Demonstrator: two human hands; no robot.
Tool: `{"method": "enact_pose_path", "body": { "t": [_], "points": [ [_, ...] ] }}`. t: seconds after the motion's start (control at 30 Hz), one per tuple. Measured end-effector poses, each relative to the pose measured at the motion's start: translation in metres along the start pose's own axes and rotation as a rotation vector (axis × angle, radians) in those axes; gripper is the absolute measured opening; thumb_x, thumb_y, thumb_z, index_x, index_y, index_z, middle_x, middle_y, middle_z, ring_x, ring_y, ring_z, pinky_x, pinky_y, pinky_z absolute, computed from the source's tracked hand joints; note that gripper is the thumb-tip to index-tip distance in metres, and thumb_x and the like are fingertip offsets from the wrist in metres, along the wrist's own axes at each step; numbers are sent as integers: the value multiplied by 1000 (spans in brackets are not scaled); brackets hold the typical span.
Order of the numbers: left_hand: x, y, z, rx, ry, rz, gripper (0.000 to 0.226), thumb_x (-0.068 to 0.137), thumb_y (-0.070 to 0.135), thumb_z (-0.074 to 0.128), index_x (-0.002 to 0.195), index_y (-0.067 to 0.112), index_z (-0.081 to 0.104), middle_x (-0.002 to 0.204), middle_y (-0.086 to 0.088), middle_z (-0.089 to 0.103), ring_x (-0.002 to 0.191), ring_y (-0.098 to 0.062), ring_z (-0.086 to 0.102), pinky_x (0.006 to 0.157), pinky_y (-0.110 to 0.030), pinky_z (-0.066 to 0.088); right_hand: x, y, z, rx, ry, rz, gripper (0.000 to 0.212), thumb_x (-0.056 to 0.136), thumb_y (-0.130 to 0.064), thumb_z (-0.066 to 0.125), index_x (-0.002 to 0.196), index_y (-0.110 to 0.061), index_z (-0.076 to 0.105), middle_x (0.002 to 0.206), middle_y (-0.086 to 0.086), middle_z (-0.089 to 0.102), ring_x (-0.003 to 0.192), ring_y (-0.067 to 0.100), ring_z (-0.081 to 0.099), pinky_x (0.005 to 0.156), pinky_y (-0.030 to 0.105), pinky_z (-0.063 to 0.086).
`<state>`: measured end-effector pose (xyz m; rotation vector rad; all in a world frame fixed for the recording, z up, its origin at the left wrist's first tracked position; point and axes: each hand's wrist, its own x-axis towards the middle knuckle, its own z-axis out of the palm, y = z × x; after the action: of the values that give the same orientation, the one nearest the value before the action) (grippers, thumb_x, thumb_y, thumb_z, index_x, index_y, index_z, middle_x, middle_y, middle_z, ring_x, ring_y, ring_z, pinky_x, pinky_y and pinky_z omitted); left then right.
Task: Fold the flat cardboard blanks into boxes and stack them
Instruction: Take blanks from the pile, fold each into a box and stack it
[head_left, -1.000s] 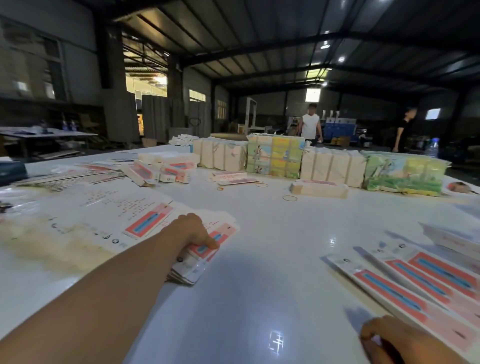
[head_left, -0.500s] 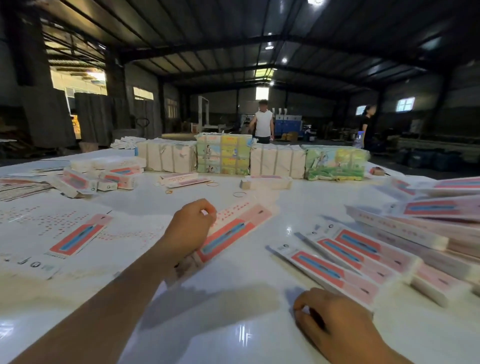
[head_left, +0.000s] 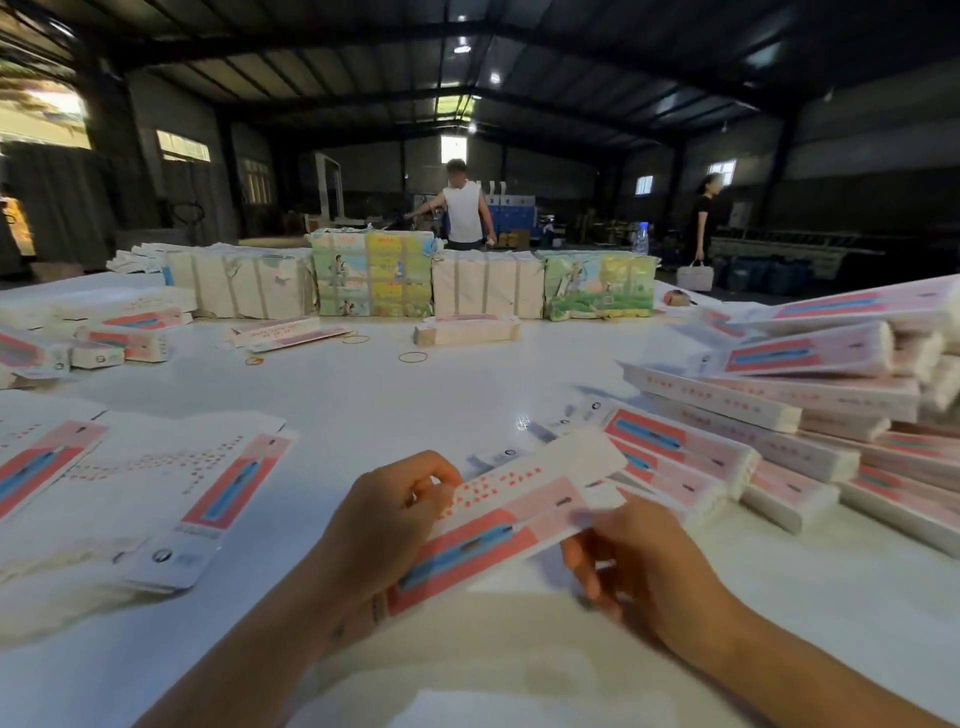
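Both hands hold one cardboard blank (head_left: 511, 512) just above the white table (head_left: 467, 395), near its front edge. Left hand (head_left: 384, 525) grips the blank's near-left part, fingers curled over its upper edge with the thumb side hidden beneath the card. Right hand (head_left: 641, 564) pinches the lower long edge toward the blank's far end, its fingertips (head_left: 574, 553) blurred against the card. Between the two hands the blank slants up and away to the right, its red-and-blue printed panel facing up and a white flap raised along the far side.

Left of the left hand, a spread of flat blanks (head_left: 156, 488) lies on the table, overlapping one another. Right of the right hand, folded boxes (head_left: 769, 415) are piled in a loose, leaning stack, the nearest ones just beyond the held blank's far tip. Farther back, a row of strapped bundles (head_left: 374, 275) stands across the table, with rubber bands (head_left: 413, 357) lying loose before it. Two people (head_left: 465, 208) stand beyond the table in the dim hall.
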<state>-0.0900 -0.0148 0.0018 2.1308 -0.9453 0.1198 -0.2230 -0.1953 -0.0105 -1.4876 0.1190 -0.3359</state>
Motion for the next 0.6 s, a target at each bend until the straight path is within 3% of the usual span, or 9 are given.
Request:
{"method": "enact_pose_path", "body": {
  "t": [0.03,0.13,0.23,0.3,0.43,0.53,0.6],
  "points": [
    [0,0,0,4,-1,7,16,97,25,45,88,27,59,95,8,67,75,-11,67,67,-30,57,1,-3,1,139,4,36,14,63,-31,71,65,-17,70,55,12,55,38,19,42,37,22,32],
    [-2,4,1,86,28,74,19,94,41,41,92,33,58,98,10,65,81,-9,63,73,-31,54,3,-6,4,179,62,93,21,75,-25,63,68,-10,75,55,15,53,34,19,40,31,20,30],
    [-5,16,10,325,53,260,68,73,74,31,121,31,54,111,14,58,95,-9,54,80,-27,42,2,-4,7,103,116,23,31,76,-25,58,59,-3,71,46,17,51,32,20,42,32,22,34],
    [-10,24,17,456,104,353,93,62,85,36,130,23,50,111,12,58,92,-11,54,77,-27,41,0,-4,8,49,99,-45,31,76,-27,58,62,-3,71,49,17,57,36,21,48,37,26,41],
    [-13,35,17,386,158,424,88,60,78,51,122,16,55,98,6,64,77,-10,59,63,-12,36,-3,-10,4,251,-33,38,35,82,-25,57,102,3,68,72,19,67,47,22,58,41,29,49],
    [-16,41,10,327,140,458,86,60,78,53,119,15,55,95,5,65,73,-9,60,59,-3,32,-5,-16,2,495,-200,167,38,72,-20,76,105,-2,71,80,20,67,50,23,60,44,31,53],
    [-18,42,6,278,113,465,86,62,77,52,121,14,55,98,4,65,74,-9,61,55,-5,40,-4,-16,-2,496,-280,140,49,63,-24,84,105,-1,71,79,20,67,53,24,63,47,31,55]
  ]
}}
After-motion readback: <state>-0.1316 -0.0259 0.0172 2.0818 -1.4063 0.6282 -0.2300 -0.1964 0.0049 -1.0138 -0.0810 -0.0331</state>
